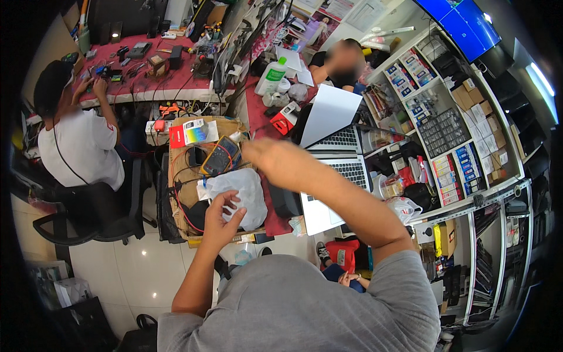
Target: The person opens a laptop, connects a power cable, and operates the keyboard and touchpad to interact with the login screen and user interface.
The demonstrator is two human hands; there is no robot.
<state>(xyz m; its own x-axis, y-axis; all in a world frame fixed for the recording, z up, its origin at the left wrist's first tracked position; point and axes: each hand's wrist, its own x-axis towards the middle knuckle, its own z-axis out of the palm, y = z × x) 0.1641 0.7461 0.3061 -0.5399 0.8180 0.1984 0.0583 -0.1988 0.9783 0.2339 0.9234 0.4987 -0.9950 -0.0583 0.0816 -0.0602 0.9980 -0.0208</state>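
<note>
My left hand (227, 212) has curved, parted fingers and appears empty, at the lower edge of a white plastic bag (242, 189). The bag lies on a worn cardboard box (177, 205), beside a yellow multimeter (218, 156) and a red-and-white package (180, 134). My right hand (271, 158) is raised to the right of the multimeter, blurred; I cannot tell what, if anything, its fingers hold. Right of it, two open silver laptops (319, 216) stand close together, partly hidden by my forearm.
A co-worker (79, 149) sits left at a cluttered red bench (134, 85); another person (321, 66) sits beyond the laptops, near a green-capped bottle (271, 77). Shelves of boxes (492, 129) line the right. Someone's hands (349, 277) show low right. A black chair (76, 226) stands left.
</note>
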